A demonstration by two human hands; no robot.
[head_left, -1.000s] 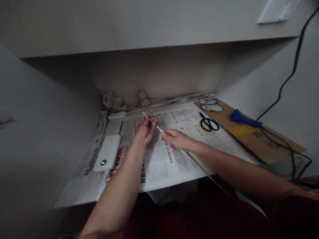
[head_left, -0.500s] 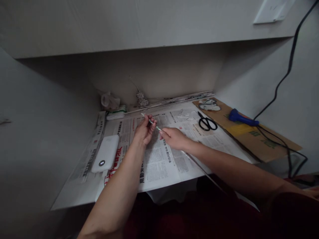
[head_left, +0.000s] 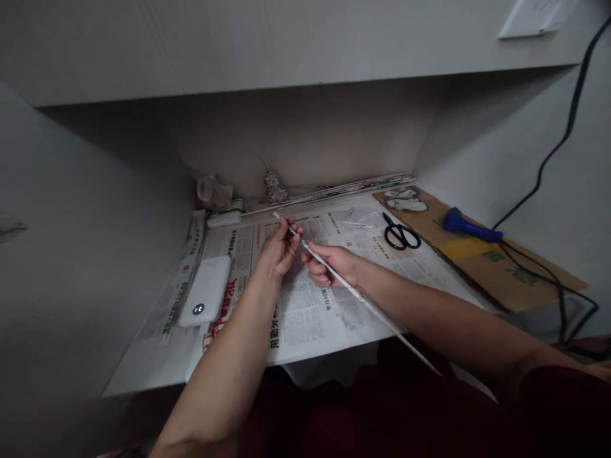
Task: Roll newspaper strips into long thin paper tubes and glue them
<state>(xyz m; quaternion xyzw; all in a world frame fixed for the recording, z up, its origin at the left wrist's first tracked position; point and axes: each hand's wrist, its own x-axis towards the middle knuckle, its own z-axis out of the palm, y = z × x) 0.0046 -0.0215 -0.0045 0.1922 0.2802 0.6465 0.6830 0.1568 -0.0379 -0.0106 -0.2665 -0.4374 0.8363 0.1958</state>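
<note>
A long, thin white paper stick (head_left: 360,296), apparently rolled paper with green marks near its far end, slants across the middle of the view. My left hand (head_left: 280,247) pinches it near the far tip, which pokes out beyond the fingers. Close beside it, my right hand (head_left: 331,264) is closed on the same stick, thumb on top and fingers curled below. From there the stick runs down over my right wrist and past the table's front edge. Newspaper (head_left: 300,318) lies beneath both hands.
Black-handled scissors (head_left: 401,238) and small white pieces (head_left: 359,222) lie to the right. A blue glue gun (head_left: 470,226) with a black cord rests on cardboard (head_left: 510,277). A white power bank (head_left: 205,291) lies left. Thin sticks (head_left: 344,189) line the back, under an overhanging panel (head_left: 296,51).
The stick has swung into view above my right hand and forearm; before, it ran beneath them. My right fingers have turned and now show curled under it. My left hand stays almost in place.
</note>
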